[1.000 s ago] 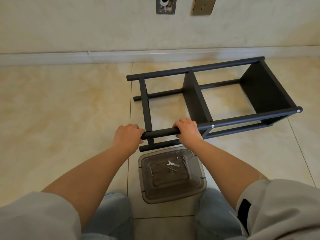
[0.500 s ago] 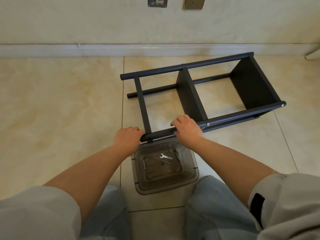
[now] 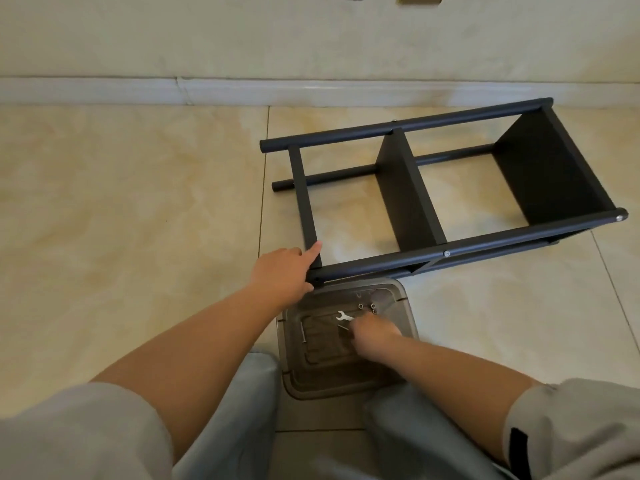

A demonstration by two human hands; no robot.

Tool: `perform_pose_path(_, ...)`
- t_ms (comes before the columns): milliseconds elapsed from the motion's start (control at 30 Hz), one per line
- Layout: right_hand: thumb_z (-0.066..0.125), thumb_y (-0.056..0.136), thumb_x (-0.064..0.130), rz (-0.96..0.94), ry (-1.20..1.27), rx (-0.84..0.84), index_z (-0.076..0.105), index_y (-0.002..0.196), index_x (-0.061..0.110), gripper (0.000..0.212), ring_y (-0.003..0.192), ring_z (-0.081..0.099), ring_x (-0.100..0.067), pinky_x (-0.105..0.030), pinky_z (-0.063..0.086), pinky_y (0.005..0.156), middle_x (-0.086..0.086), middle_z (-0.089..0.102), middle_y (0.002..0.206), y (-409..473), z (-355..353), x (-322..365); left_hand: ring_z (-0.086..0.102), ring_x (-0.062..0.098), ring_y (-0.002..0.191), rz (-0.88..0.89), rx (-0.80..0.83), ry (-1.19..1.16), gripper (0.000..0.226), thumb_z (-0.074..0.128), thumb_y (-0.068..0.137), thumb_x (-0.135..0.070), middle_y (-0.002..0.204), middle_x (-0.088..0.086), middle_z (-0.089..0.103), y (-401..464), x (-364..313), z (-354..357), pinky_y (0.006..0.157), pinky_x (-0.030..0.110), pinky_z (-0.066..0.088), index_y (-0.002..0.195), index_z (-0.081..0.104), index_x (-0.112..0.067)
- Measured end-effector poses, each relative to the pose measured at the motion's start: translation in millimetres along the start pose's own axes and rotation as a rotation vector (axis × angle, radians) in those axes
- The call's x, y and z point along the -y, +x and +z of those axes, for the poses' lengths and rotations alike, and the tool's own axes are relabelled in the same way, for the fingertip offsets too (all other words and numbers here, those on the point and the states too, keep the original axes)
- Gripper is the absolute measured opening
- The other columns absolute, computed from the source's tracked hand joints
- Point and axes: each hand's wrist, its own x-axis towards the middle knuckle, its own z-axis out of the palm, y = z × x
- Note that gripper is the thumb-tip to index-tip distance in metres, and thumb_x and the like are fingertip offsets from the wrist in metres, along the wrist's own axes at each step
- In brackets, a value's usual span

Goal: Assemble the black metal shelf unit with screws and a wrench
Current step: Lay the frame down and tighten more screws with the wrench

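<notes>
**Right hand off the rail, into the parts tray**

Since the earlier frames the right hand (image 3: 375,336) has let go of the shelf's near rail and dropped into the clear plastic tray (image 3: 407,303) on the floor between the knees. Its fingers are curled down beside the small wrench (image 3: 344,317); whether they already pinch a screw or the wrench handle cannot be told.

Left hand (image 3: 282,273) remains at the near-left corner of the black shelf unit (image 3: 408,199), palm on the rail end, index finger laid straight along the cross bar, steadying rather than gripping.

Shelf lies on its side on the tiled floor, near the wall; two panels fitted, screw heads visible along the near rail (image 3: 446,253). Loose nuts or screws (image 3: 367,306) sit just beyond the wrench.

Step in hand, as judged: fetching hardware for the left-end joint. Next move calls for a clean pick, then seating it at the corner under the left hand.
</notes>
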Motion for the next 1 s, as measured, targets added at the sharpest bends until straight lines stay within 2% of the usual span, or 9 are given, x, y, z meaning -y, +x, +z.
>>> perform_pose_path(100,0.047,0.096,0.011,0.04,-0.026,-0.007,0.055,0.121,0.009,0.027,0.104,0.06,-0.025,-0.033,0.048,0.084,-0.012,0.059,0.117,15.1,7.8,-2.2,0.052,0.017,0.106,0.022,-0.037,-0.049,0.078,0.05,0.092,-0.051,0.123,-0.001,0.05,3.1,8.4,10.3,0.081,0.028,0.048,0.15,0.0,-0.034)
perform_pose_path(167,0.046,0.096,0.007,0.077,-0.037,-0.026,0.055,0.123,0.009,0.029,0.107,0.059,-0.025,-0.033,0.048,0.086,-0.012,0.058,0.12,26.0,10.9,-4.5,0.045,0.016,0.116,0.024,-0.076,-0.075,0.078,0.05,0.09,-0.055,0.134,-0.001,0.04,1.4,11.4,15.9,0.091,0.03,0.046,0.15,0.004,-0.036)
perform_pose_path(267,0.045,0.096,0.006,0.11,-0.054,-0.034,0.058,0.118,0.009,0.027,0.105,0.061,-0.025,-0.033,0.049,0.085,-0.011,0.061,0.119,37.3,13.7,-5.6,0.017,0.022,0.139,0.023,-0.159,-0.05,0.078,0.049,0.087,-0.06,0.153,0.002,0.012,-1.8,12.7,23.0,0.112,0.038,0.025,0.149,0.009,-0.037)
perform_pose_path(433,0.045,0.097,0.01,0.1,-0.098,-0.017,0.062,0.113,0.011,0.023,0.101,0.062,-0.021,-0.03,0.047,0.08,-0.009,0.063,0.114,44.3,18.4,-3.3,-0.014,0.023,0.145,0.037,-0.15,-0.034,0.077,0.045,0.088,-0.062,0.157,-0.001,-0.017,2.8,12.7,31.6,0.118,0.046,0.004,0.15,0.007,-0.035)
perform_pose_path(633,0.054,0.093,0.02,0.037,0.205,-0.003,0.059,0.114,0.014,0.023,0.102,0.059,-0.021,-0.031,0.047,0.084,-0.008,0.06,0.113,30.4,10.5,-0.9,-0.021,0.023,0.143,0.031,-0.152,0.004,0.08,0.039,0.088,-0.065,0.156,-0.001,-0.021,6.1,13.9,36.3,0.116,0.045,-0.006,0.15,0.0,-0.033)
perform_pose_path(767,0.058,0.091,0.019,-0.115,0.514,-0.124,0.055,0.112,0.019,0.021,0.094,0.06,-0.013,-0.025,0.051,0.084,0.001,0.061,0.102,-2.4,-10.5,-0.9,-0.02,0.022,0.143,0.009,-0.157,0.02,0.089,0.036,0.086,-0.069,0.157,-0.001,-0.021,7.7,13.8,37.0,0.116,0.045,-0.007,0.148,-0.016,-0.031)
perform_pose_path(833,0.054,0.093,0.018,-0.23,0.593,-0.198,0.054,0.109,0.022,0.016,0.082,0.059,-0.006,-0.018,0.05,0.075,0.009,0.059,0.089,-18.0,-22.8,0.0,-0.018,0.022,0.144,0.004,-0.169,0.043,0.089,0.033,0.086,-0.072,0.157,0.0,-0.02,8.8,13.6,36.9,0.115,0.045,-0.01,0.144,-0.021,-0.033)
perform_pose_path(900,0.05,0.095,0.016,-0.326,0.626,-0.287,0.061,0.106,0.021,0.016,0.071,0.054,0.001,-0.01,0.045,0.066,0.018,0.053,0.077,-26.1,-31.8,2.2,-0.014,0.022,0.145,0.005,-0.187,0.037,0.088,0.034,0.085,-0.072,0.158,0.0,-0.016,10.2,12.6,37.9,0.114,0.045,-0.011,0.145,-0.018,-0.034)
perform_pose_path(1000,0.053,0.092,0.01,-0.417,0.676,-0.475,0.07,0.099,0.014,0.019,0.07,0.05,0.008,-0.005,0.04,0.067,0.021,0.052,0.08,-26.9,-37.8,6.5,-0.01,0.02,0.146,-0.005,-0.221,-0.073,0.085,0.04,0.084,-0.07,0.159,-0.001,-0.009,11.2,10.3,41.8,0.114,0.044,-0.011,0.149,-0.001,-0.036)
